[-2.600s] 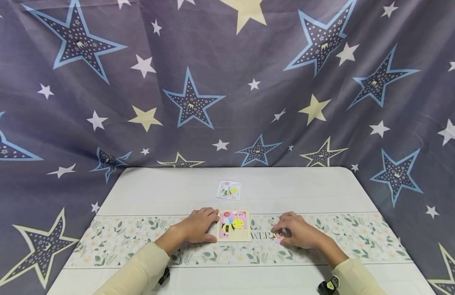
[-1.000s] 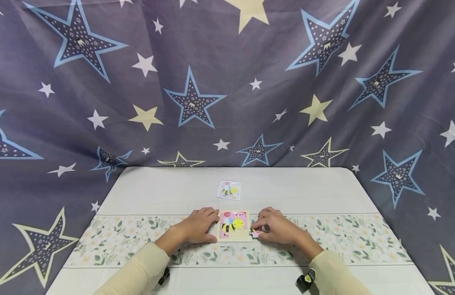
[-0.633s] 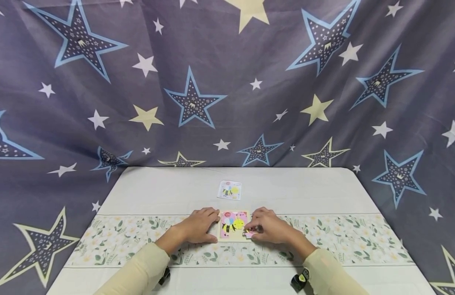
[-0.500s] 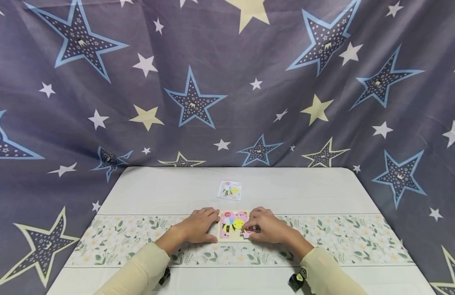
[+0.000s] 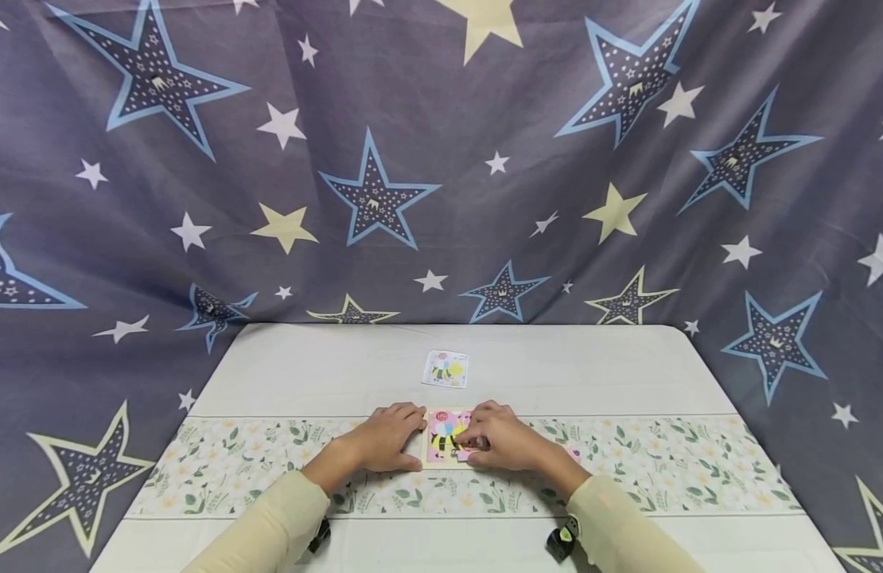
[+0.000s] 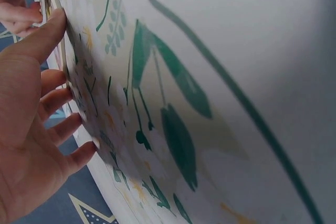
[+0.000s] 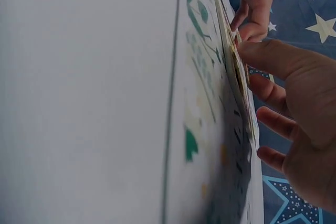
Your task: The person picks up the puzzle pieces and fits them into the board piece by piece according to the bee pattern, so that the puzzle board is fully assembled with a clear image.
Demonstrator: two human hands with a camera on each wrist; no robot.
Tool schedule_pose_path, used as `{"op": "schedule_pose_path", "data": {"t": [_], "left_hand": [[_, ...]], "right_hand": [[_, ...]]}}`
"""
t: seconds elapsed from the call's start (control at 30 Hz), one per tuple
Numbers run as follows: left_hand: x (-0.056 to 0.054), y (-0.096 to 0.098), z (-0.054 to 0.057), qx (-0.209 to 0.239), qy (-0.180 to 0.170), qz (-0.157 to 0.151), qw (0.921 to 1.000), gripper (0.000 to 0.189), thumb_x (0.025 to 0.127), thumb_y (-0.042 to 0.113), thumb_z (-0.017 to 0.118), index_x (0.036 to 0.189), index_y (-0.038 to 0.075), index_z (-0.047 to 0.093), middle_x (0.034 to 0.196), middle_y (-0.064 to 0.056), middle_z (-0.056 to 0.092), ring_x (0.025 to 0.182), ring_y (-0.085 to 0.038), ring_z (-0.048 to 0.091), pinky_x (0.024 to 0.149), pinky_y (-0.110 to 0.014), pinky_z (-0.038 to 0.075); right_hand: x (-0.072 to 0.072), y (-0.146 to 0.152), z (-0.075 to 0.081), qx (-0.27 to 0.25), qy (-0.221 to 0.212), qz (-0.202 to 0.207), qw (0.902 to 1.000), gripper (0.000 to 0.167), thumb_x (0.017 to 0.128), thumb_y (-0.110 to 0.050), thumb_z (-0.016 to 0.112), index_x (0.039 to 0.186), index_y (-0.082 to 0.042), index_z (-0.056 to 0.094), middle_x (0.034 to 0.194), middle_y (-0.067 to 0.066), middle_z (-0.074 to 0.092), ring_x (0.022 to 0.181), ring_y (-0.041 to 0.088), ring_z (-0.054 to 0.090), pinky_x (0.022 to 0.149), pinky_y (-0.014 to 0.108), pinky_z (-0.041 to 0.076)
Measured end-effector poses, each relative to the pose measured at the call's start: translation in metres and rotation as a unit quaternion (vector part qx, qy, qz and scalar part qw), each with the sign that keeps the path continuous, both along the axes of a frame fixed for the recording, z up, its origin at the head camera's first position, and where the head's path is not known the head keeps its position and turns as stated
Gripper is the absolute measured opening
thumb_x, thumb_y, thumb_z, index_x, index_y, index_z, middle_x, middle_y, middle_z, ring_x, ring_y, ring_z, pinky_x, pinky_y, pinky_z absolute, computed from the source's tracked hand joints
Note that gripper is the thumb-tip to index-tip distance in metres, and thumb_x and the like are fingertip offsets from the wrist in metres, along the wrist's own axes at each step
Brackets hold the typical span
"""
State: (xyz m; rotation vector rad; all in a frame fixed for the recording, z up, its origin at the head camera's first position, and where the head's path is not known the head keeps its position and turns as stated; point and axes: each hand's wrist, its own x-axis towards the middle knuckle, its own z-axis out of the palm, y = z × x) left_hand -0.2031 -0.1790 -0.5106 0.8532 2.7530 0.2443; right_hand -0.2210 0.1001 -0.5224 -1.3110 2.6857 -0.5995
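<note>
A square wooden jigsaw board [image 5: 441, 467] with a bee picture on pink lies on the floral strip of the table. My left hand [image 5: 387, 438] rests against its left side, thumb near the front corner and fingertips near the back corner. In the left wrist view that thumb [image 6: 56, 22] touches the board's edge, with the other fingers loosely spread. Over the board's lower right part, my right hand [image 5: 509, 439] pinches a jigsaw piece [image 5: 462, 456] between thumb and fingers. Most of this piece and the board's right side are hidden under the hand.
A printed card [image 5: 445, 369] with the same bee picture lies behind the board. Another pink piece [image 5: 573, 453] shows beyond my right wrist. The white table [image 5: 592, 366] ends at a star-patterned curtain [image 5: 441, 159].
My right hand has carried the jigsaw piece leftward from the table onto the board's lower right area. A pink piece has come into view behind the right wrist. The left hand stays in place.
</note>
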Motion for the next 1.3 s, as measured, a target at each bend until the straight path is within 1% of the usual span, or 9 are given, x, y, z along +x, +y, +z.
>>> {"op": "schedule_pose_path", "data": {"t": [0.2, 0.43, 0.63, 0.83, 0.97, 1.13, 1.3], "left_hand": [[0.0, 0.0, 0.0, -0.006, -0.004, 0.006, 1.0, 0.07, 0.09, 0.058, 0.069, 0.144, 0.016, 0.054, 0.16, -0.01, 0.042, 0.15, -0.032, 0.036, 0.119, -0.057, 0.035], [0.0, 0.0, 0.0, -0.009, -0.007, 0.006, 0.9999, 0.069, 0.09, 0.058, 0.069, 0.143, 0.017, 0.054, 0.16, -0.01, 0.042, 0.15, -0.031, 0.036, 0.119, -0.057, 0.035], [0.0, 0.001, 0.001, -0.007, -0.012, 0.008, 0.9999, 0.069, 0.09, 0.057, 0.07, 0.143, 0.016, 0.054, 0.16, -0.01, 0.041, 0.15, -0.031, 0.035, 0.119, -0.057, 0.034], [-0.001, 0.001, -0.001, -0.008, -0.009, 0.006, 0.9999, 0.069, 0.09, 0.058, 0.07, 0.143, 0.016, 0.054, 0.16, -0.01, 0.041, 0.15, -0.031, 0.035, 0.12, -0.056, 0.034], [-0.002, 0.001, 0.0, -0.005, -0.005, 0.004, 1.0, 0.069, 0.09, 0.057, 0.07, 0.143, 0.016, 0.054, 0.16, -0.01, 0.042, 0.15, -0.032, 0.036, 0.12, -0.056, 0.034], [-0.001, 0.002, 0.001, -0.004, -0.009, 0.004, 0.9999, 0.069, 0.09, 0.056, 0.071, 0.143, 0.016, 0.054, 0.16, -0.01, 0.042, 0.15, -0.032, 0.035, 0.12, -0.056, 0.034], [-0.001, 0.002, 0.002, -0.009, -0.009, 0.005, 0.9999, 0.069, 0.09, 0.057, 0.07, 0.143, 0.016, 0.054, 0.16, -0.01, 0.041, 0.151, -0.031, 0.035, 0.12, -0.056, 0.034]], "right_hand": [[0.0, -0.011, -0.002, 0.011, 0.017, 0.006, 0.9998, 0.029, 0.09, -0.032, 0.077, 0.119, -0.029, 0.077, 0.1, -0.01, 0.065, 0.119, 0.019, 0.054, 0.098, 0.044, 0.044], [0.002, -0.019, 0.001, 0.02, 0.021, 0.004, 0.9996, 0.029, 0.091, -0.03, 0.076, 0.119, -0.027, 0.077, 0.104, -0.007, 0.068, 0.121, 0.022, 0.054, 0.096, 0.046, 0.044], [0.006, -0.022, 0.005, 0.028, 0.014, 0.003, 0.9995, 0.029, 0.092, -0.031, 0.075, 0.12, -0.026, 0.077, 0.106, -0.006, 0.068, 0.121, 0.022, 0.054, 0.097, 0.045, 0.044], [0.004, -0.02, 0.003, 0.041, 0.023, -0.001, 0.9989, 0.03, 0.092, -0.037, 0.075, 0.12, -0.028, 0.077, 0.11, -0.007, 0.07, 0.121, 0.02, 0.054, 0.096, 0.044, 0.044], [0.003, -0.02, 0.002, 0.043, 0.024, -0.004, 0.9988, 0.03, 0.092, -0.04, 0.075, 0.12, -0.03, 0.077, 0.109, -0.008, 0.069, 0.122, 0.02, 0.053, 0.096, 0.044, 0.044], [0.004, -0.018, 0.003, 0.036, 0.029, 0.008, 0.9989, 0.032, 0.092, -0.043, 0.073, 0.121, -0.029, 0.077, 0.104, -0.008, 0.067, 0.122, 0.021, 0.054, 0.097, 0.046, 0.044], [0.005, -0.012, 0.005, 0.017, 0.022, 0.009, 0.9996, 0.03, 0.095, -0.038, 0.072, 0.122, -0.025, 0.076, 0.109, -0.006, 0.069, 0.123, 0.022, 0.053, 0.099, 0.048, 0.045]]}}
